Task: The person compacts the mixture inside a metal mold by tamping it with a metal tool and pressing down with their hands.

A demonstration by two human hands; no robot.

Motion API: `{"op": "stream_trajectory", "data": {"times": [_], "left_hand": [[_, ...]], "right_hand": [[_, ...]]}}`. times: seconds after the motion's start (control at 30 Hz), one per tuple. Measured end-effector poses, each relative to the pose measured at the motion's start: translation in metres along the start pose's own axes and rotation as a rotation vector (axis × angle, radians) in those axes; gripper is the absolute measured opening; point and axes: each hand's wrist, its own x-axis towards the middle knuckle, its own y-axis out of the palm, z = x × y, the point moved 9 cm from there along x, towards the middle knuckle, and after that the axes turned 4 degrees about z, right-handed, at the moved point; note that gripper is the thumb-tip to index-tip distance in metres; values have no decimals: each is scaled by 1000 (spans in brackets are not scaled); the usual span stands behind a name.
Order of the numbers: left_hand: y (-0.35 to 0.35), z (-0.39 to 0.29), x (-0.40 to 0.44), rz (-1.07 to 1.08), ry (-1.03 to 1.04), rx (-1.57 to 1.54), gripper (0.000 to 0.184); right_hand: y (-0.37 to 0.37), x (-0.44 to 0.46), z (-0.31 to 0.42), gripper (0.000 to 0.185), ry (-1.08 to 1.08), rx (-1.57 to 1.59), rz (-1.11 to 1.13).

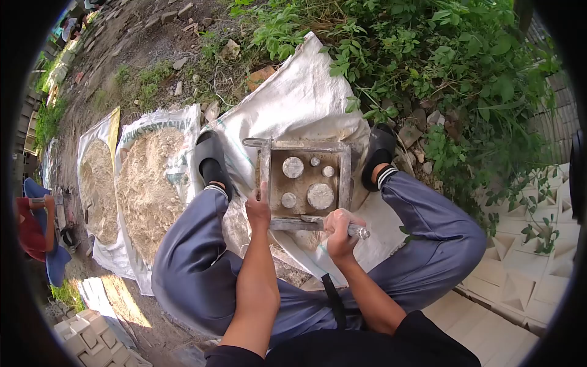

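Note:
Between my feet lies a square metal mould frame (346,177) with a sandy brown inside. Several round pale discs of different sizes, such as the big disc (320,196), sit in it. My left hand (258,211) is closed on the frame's left side near its lower corner, thumb pointing up along the bar. At the lower right corner, my right hand (341,231) is wrapped round a metal hand tool with a thick round handle (359,232). Its narrow blade (313,219) points left along the frame's near edge. My fingers hide the tool's middle.
The frame lies on a white woven sack (287,98). Sacks heaped with pale sandy powder (150,189) stand left. Green plants (428,55) grow ahead and right. Cream patterned blocks (520,257) are stacked right. Another person (36,229) sits far left.

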Motion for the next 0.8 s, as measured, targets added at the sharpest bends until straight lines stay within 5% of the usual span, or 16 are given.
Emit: {"op": "stream_trajectory", "data": {"times": [0.1, 0.17, 0.33, 0.5, 0.63, 0.8], "left_hand": [[-7, 1, -4, 5, -36, 27, 61], [-6, -3, -5, 27, -48, 33, 61], [-6, -7, -6, 10, -28, -3, 60], [-6, 3, -4, -6, -37, 34, 60], [-7, -1, -5, -35, 13, -31, 61], [-7, -1, -6, -9, -52, 14, 60]], "right_hand": [[-7, 0, 12, 38, 19, 220, -130], [4, 1, 21, 37, -155, 134, 12], [18, 7, -10, 35, -49, -86, 127], [16, -23, -6, 31, -190, -260, 213], [9, -18, 2, 31, -39, -208, 139], [-15, -17, -10, 35, -129, -32, 40]]}}
